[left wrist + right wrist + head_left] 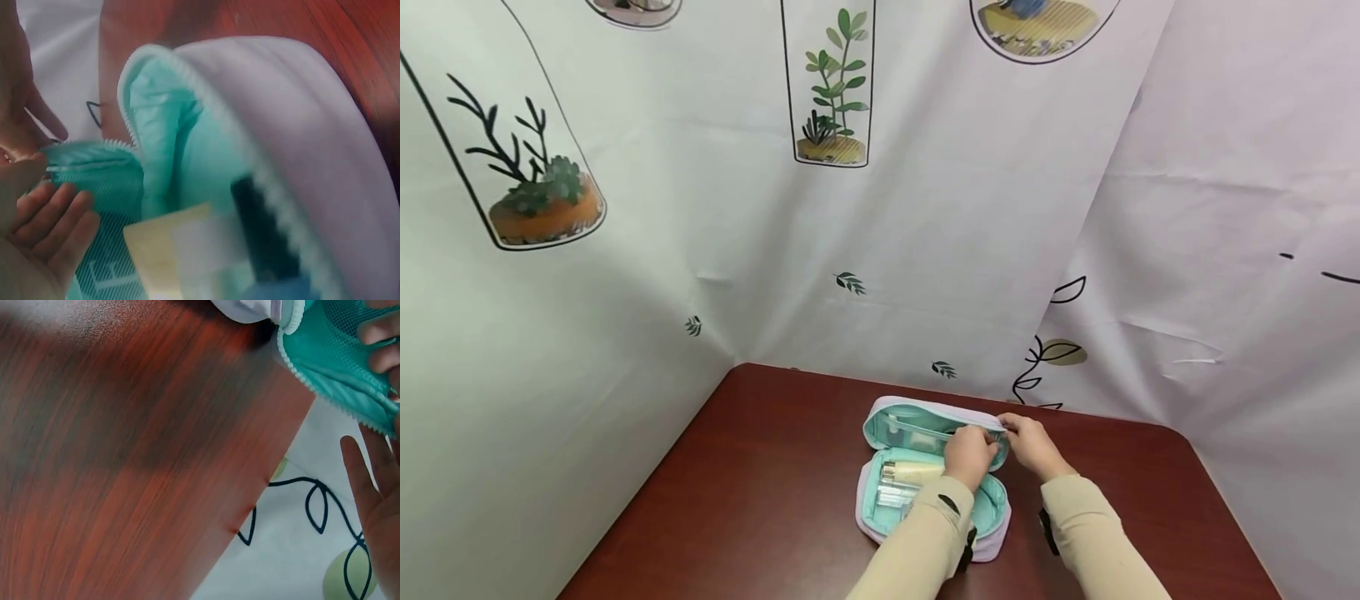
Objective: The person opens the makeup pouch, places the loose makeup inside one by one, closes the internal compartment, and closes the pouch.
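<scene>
A lilac cosmetic bag [865, 500] with mint lining lies unzipped on the table, its lid [917, 406] raised at the back. My left hand [968, 457] is at the right end of the lid's mesh pocket [112, 219]. Its thumb and index finger pinch the pocket's zipper, the pull mostly hidden by the fingertips; the other fingers are loosely bent. With thumb and fingers, my right hand [1033, 446] holds the lid's right corner. Inside the bag lie a cream tube [917, 472] with a gold cap, a clear container [895, 497] and a dark item [265, 231].
The dark red wooden table [760, 483] extends to both sides of the bag. Behind its back edge hangs a white cloth [775, 225] printed with plants. Small items show through the mesh on the lid's left side.
</scene>
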### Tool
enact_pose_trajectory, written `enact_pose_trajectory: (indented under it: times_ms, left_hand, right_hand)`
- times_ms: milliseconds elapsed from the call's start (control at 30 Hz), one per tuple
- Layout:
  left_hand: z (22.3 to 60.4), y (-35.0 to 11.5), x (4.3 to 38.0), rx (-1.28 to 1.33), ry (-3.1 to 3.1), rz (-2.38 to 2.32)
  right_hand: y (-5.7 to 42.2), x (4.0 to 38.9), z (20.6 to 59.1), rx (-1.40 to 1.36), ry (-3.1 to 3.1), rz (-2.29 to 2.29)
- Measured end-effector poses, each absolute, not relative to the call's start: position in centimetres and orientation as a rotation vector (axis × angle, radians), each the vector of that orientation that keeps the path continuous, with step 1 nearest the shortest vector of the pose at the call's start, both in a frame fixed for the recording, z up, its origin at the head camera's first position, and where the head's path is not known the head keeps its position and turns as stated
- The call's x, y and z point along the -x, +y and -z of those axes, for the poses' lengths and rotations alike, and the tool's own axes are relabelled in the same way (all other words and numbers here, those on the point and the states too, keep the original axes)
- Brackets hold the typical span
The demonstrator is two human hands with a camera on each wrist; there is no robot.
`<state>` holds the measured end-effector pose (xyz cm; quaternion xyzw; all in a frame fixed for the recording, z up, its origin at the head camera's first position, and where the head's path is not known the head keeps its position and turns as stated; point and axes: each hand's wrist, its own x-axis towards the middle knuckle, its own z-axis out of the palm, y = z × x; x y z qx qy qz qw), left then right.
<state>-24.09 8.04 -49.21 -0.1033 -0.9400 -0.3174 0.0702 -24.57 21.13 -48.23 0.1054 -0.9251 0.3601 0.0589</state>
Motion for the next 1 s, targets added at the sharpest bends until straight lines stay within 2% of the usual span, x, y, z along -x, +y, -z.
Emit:
enact_pose_trajectory:
  times_ms: [433,1000]
  left_hand:
    - [50.2,8.5,24.2,0.101,-2.747,0.859]
    - [50.5,8.4,23.8,0.283,-2.694,0.879]
  right_hand:
    - [20.6,24.9,48.0,-0.210,-2.910,-1.097]
    - [20.7,24.3,48.8,-0.171,-2.857,-1.009]
